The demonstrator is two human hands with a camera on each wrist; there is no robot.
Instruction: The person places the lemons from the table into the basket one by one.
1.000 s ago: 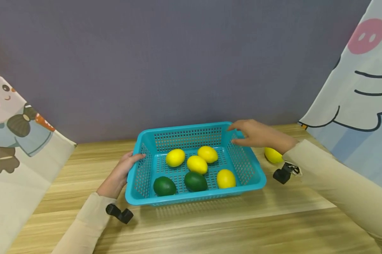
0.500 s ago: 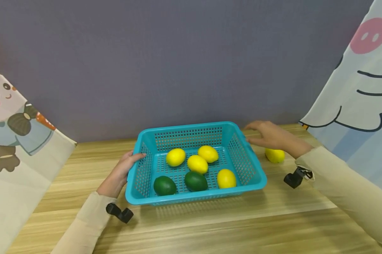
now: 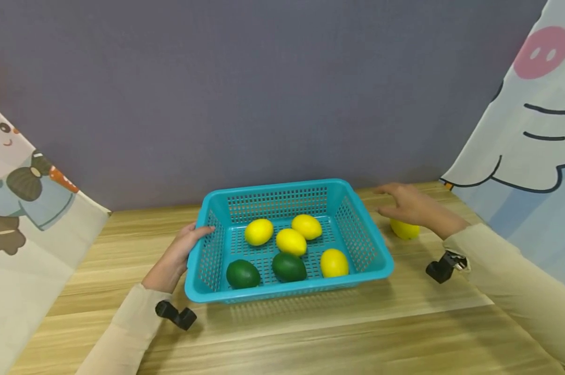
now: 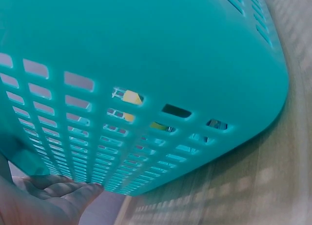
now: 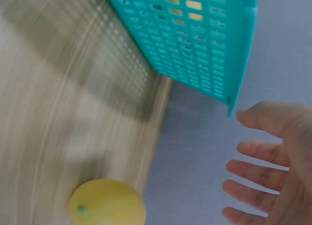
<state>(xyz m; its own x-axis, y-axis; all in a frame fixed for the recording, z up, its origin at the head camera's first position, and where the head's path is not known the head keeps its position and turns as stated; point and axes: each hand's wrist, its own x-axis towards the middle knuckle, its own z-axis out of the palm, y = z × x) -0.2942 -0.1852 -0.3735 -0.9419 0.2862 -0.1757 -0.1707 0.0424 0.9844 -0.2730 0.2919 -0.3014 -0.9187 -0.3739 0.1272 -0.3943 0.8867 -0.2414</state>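
Observation:
A turquoise slotted basket (image 3: 282, 186) stands on the wooden table, holding several yellow lemons (image 3: 291, 242) and two dark green fruits (image 3: 243, 274). My left hand (image 3: 181, 250) grips the basket's left rim, thumb hooked over the edge and fingers (image 4: 58, 195) against the outer wall (image 4: 146, 64). My right hand (image 3: 404, 204) hovers to the right of the basket with its fingers spread and holds nothing. Just under and beyond it a loose lemon (image 3: 404, 229) lies on the table. The right wrist view shows this lemon (image 5: 107, 203) below the open right hand (image 5: 273, 176), with the basket corner (image 5: 234, 49) nearby.
A purple-grey wall closes the back of the table. Cartoon-printed cloths hang at the left (image 3: 24, 208) and at the right (image 3: 526, 146). Black camera mounts sit at each wrist (image 3: 175, 315) (image 3: 444, 266). Bare wood (image 3: 310, 333) stretches in front of the basket.
My right hand left the basket's far right corner and moved right, now over the loose lemon. The left hand and the basket stayed put.

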